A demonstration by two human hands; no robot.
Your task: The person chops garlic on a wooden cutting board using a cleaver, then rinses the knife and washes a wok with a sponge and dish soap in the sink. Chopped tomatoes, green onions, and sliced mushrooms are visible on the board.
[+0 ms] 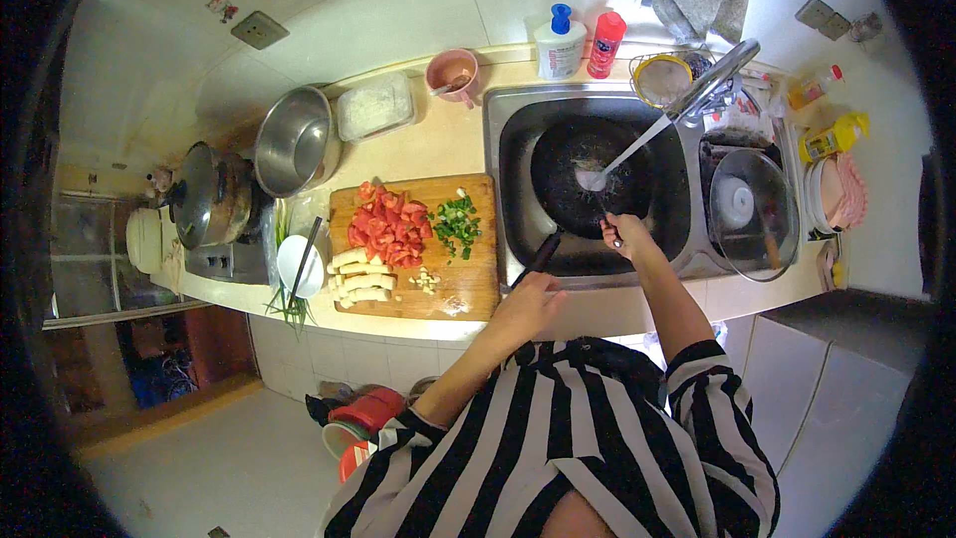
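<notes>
A black wok (549,179) sits in the left basin of the steel sink (515,239), and tap water falls into it. My right hand (629,237) grips the handle of a cooking utensil (592,179). Its far end is in the wok under the stream, blurred by splashing. The wok's black handle (544,254) points toward me over the sink's front rim. My left hand (526,308) is at the end of that handle, fingers partly extended; whether it grips the handle is unclear. The chrome faucet (717,82) arches over from the back right.
Left of the sink, a wooden cutting board (467,284) holds chopped tomato (388,224), green onion (457,226) and pale strips (364,276). A bowl (300,265) with chopsticks, a steel pot (295,142) and a lidded pot (213,194) stand farther left. A glass lid (753,217) leans over the right basin.
</notes>
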